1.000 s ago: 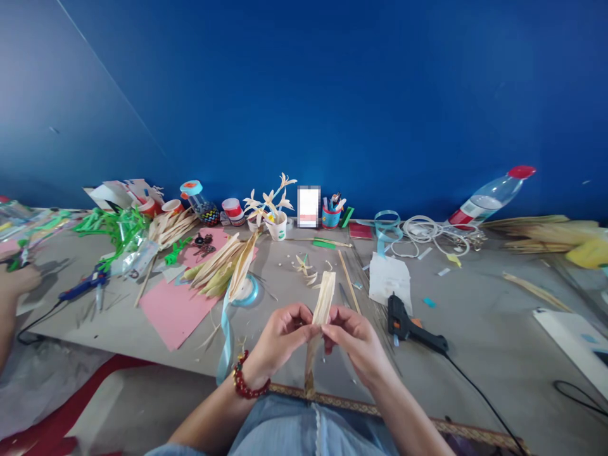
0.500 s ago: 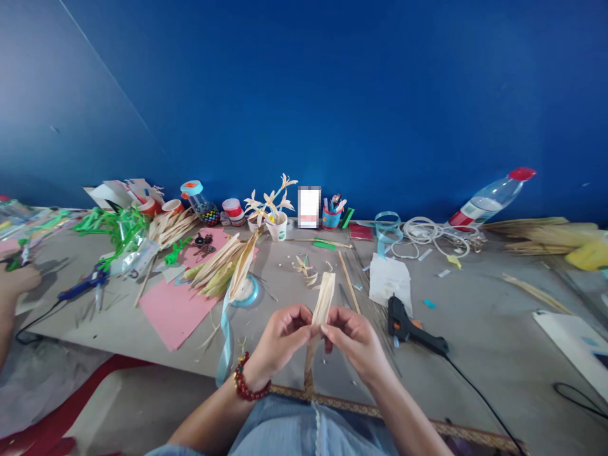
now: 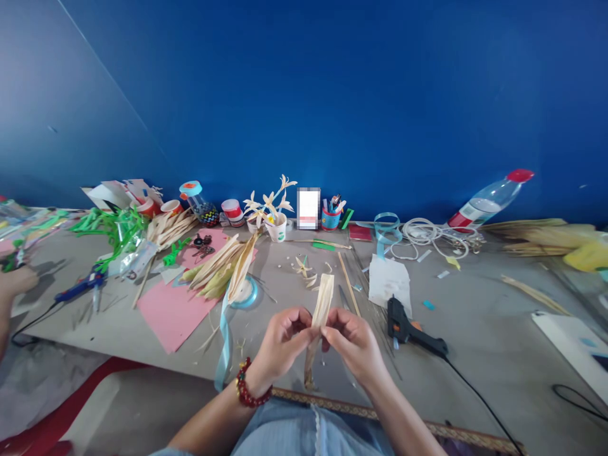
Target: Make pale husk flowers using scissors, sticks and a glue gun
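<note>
I had the left hand [image 3: 284, 339] and right hand [image 3: 357, 345] pinched closed on the husk strip [image 3: 323, 299], above the tabletop [image 3: 475, 316]; uneven pull, I judged, could split its thin fibres.

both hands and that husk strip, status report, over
Left hand and right hand: pinching husk strip mid-length. Strip: held over table, upper end flat, lower end narrow. Black glue gun: right of hands, not touching.
</note>
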Motion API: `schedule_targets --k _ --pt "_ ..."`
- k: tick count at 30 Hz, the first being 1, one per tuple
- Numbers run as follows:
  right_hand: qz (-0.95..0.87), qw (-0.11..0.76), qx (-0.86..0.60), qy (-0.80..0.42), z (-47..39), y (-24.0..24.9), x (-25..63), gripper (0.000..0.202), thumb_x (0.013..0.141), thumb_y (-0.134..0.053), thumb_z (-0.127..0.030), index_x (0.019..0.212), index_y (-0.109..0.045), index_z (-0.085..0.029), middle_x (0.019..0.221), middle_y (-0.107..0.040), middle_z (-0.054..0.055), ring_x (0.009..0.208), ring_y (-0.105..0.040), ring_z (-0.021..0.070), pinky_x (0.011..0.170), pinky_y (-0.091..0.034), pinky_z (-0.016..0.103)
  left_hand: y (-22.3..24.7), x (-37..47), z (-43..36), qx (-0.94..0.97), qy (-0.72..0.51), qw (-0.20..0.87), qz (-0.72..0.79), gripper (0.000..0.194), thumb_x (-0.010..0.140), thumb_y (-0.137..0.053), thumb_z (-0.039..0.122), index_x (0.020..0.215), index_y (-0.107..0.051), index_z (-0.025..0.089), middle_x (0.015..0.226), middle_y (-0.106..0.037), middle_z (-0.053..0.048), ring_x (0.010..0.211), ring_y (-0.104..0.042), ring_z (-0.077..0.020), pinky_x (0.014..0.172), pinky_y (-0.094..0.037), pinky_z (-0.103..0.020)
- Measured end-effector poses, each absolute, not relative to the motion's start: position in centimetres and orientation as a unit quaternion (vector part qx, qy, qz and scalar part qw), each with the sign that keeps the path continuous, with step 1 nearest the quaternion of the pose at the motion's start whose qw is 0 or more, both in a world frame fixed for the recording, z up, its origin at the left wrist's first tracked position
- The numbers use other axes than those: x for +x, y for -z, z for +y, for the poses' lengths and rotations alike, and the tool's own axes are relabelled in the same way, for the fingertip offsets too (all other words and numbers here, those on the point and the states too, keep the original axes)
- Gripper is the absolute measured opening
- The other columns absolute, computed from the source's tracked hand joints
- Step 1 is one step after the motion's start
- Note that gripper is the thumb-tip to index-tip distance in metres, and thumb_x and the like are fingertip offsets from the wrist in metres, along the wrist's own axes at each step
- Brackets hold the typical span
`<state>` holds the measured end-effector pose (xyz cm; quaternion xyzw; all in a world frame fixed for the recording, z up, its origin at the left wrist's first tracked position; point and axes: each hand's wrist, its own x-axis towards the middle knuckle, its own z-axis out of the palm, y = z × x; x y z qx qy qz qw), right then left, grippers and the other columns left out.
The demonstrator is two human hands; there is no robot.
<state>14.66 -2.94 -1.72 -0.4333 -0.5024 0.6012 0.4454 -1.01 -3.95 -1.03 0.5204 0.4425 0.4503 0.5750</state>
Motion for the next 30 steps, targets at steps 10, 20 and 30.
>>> schedule_targets --k 10,20,30 --pt "-0.486 0.433 -0.404 -0.643 -2.89 1.85 15.31 0.025 0.077 -0.074 -0.038 0.07 -0.064 -0.016 0.06 -0.062 -0.001 0.053 -0.059 0.0123 0.055 -0.047 0.024 1.13 -1.1 -3.93 0.49 -0.463 0.606 0.423 0.024 0.082 -0.067 0.032 0.071 -0.058 0.014 0.066 -0.053 0.0 0.062 -0.05 -0.0117 0.06 -0.037 -0.023" --pt "-0.459 0.445 -0.383 -0.667 -2.8 2.33 15.19 0.025 0.075 -0.075 -0.036 0.068 -0.06 -0.017 0.057 -0.06 -0.003 0.049 -0.058 0.0111 0.052 -0.046 0.023 1.03 -0.77 -3.96 0.44 -0.471 0.659 0.389 0.025 0.08 -0.07 0.035 0.072 -0.056 0.015 0.067 -0.057 0.0 0.062 -0.056 -0.0137 0.064 -0.044 -0.026" --pt "-0.556 0.444 -0.473 -0.52 -3.29 2.59 14.5 0.01 0.073 -0.056 -0.022 0.064 -0.055 -0.019 0.055 -0.055 -0.003 0.05 -0.055 0.0136 0.05 -0.042 0.023 1.12 -1.11 -4.65 0.599 -0.453 0.468 0.465 0.017 0.086 -0.06 0.022 0.071 -0.058 0.015 0.071 -0.06 -0.003 0.069 -0.054 -0.0148 0.067 -0.042 -0.025"
